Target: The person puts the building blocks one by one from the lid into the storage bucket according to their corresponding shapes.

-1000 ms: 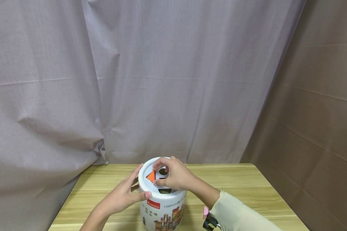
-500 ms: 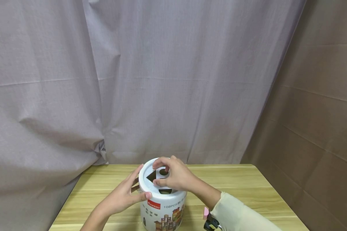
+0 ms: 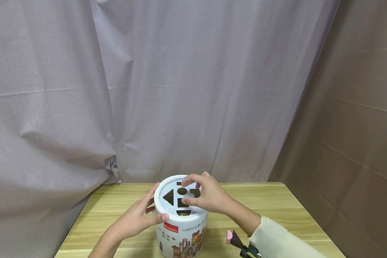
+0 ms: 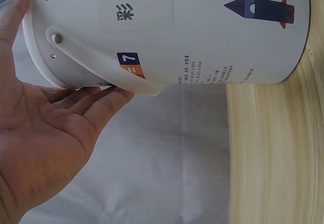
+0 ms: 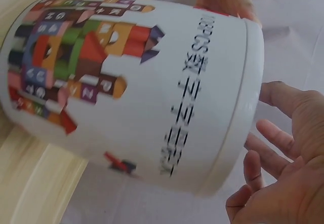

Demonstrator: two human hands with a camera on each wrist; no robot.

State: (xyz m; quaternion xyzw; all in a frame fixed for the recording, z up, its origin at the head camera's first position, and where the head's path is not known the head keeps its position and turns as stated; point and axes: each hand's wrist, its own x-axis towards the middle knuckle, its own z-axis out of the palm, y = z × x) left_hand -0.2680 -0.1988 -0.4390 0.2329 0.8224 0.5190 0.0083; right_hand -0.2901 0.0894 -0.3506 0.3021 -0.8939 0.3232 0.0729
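A white bucket (image 3: 184,233) with printed coloured blocks stands on the wooden table. Its white lid (image 3: 159,205) has several dark shaped holes, among them a triangular hole (image 3: 169,197) and a round hole (image 3: 182,191). My left hand (image 3: 137,217) rests on the bucket's left side, thumb on the rim and fingers spread straight; the left wrist view shows fingers near the bucket's handle (image 4: 96,69). Above the lid, my right hand (image 3: 209,192) has thumb and fingers parted with nothing between them. In the right wrist view, that hand (image 5: 293,163) is beside the lid's rim.
To the right of the bucket, a pink half-round block (image 3: 229,237) and a dark brown triangular block (image 3: 236,239) lie on the table (image 3: 264,200). A grey curtain (image 3: 167,89) hangs behind the table, and a brownish one (image 3: 348,143) to the right.
An orange triangular block sat in the triangular hole a second ago; the hole now shows dark. My right hand has shifted right from there. My left hand has stayed put.
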